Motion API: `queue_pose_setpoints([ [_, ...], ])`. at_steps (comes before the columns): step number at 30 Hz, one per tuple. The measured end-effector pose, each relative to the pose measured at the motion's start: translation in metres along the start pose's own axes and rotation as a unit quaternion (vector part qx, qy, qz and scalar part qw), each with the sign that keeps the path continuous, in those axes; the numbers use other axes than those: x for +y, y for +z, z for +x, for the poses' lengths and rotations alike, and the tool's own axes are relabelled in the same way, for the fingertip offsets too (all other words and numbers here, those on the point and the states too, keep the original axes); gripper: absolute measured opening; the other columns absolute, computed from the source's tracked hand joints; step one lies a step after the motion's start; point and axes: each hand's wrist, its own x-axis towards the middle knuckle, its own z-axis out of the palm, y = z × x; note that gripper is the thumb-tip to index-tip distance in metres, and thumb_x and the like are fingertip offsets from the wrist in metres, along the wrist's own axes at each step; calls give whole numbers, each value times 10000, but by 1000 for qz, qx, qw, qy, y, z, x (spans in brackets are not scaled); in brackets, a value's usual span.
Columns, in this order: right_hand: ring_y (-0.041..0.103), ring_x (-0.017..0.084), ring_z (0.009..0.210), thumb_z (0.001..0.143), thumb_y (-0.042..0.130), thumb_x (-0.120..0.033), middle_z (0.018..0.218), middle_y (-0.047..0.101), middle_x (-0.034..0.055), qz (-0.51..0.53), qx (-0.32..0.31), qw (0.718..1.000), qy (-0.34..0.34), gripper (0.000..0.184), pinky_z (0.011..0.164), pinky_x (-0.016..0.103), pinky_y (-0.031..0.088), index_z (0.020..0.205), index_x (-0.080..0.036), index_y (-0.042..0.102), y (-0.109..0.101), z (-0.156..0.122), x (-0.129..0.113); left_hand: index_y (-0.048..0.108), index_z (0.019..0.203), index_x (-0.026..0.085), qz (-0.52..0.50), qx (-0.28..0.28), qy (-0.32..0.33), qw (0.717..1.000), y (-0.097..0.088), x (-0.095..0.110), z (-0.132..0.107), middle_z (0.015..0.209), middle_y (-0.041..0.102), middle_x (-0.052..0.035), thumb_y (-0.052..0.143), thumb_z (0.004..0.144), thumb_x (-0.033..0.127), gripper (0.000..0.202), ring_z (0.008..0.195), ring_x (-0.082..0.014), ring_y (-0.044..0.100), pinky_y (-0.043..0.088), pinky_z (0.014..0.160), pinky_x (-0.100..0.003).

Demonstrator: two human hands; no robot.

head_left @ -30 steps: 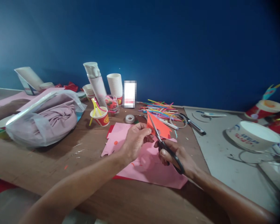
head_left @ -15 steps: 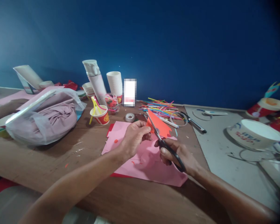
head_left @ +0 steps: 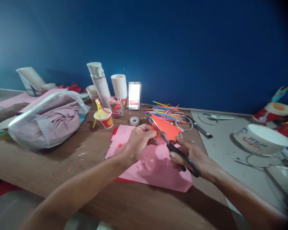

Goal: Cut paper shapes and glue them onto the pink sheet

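"What are your hands holding?"
"My left hand (head_left: 140, 140) pinches the orange paper (head_left: 167, 127) with the thumb and fingers. My right hand (head_left: 195, 151) holds the black scissors (head_left: 182, 156), and the blades go across the orange paper."
"Where is that paper?"
"In the middle, over the far part of the pink paper (head_left: 172, 179). The bright sticks (head_left: 163, 110) are on its far side. The tape roll (head_left: 134, 123) is to its left."

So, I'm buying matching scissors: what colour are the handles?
Black scissor handles, clearest in head view.
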Motion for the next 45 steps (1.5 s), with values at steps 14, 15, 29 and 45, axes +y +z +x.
queue_pose_setpoints([
  [14,479,86,511,735,640,-416,621,554,-16,-30,8,999,37,416,491,225,388,1028,-153,504,-7,-1,-8,517,656,117,-20,-8,-7,1000,-2,1,-2,571,566,11,561,673,89,55,451,-62,517,453,520,-205],
  [15,473,81,504,729,647,-413,617,549,-17,-21,9,999,38,428,487,222,387,1035,-145,515,-8,0,-7,516,653,117,-25,-9,-8,1000,-1,1,-2,567,562,14,563,673,90,58,450,-62,518,453,521,-206],
  [29,429,66,378,706,665,-406,476,494,-50,-51,53,997,29,404,359,183,348,999,-142,574,-11,4,-2,479,626,138,-45,-24,-26,998,-4,-1,-1,555,539,35,579,670,116,112,452,-67,516,434,509,-212],
  [45,502,170,728,802,467,-554,838,551,45,-125,-35,983,-130,453,647,286,402,1080,-197,484,-6,1,-1,516,710,134,24,-49,10,998,-12,13,-28,607,602,-6,602,714,195,105,512,-87,559,444,536,-210],
])
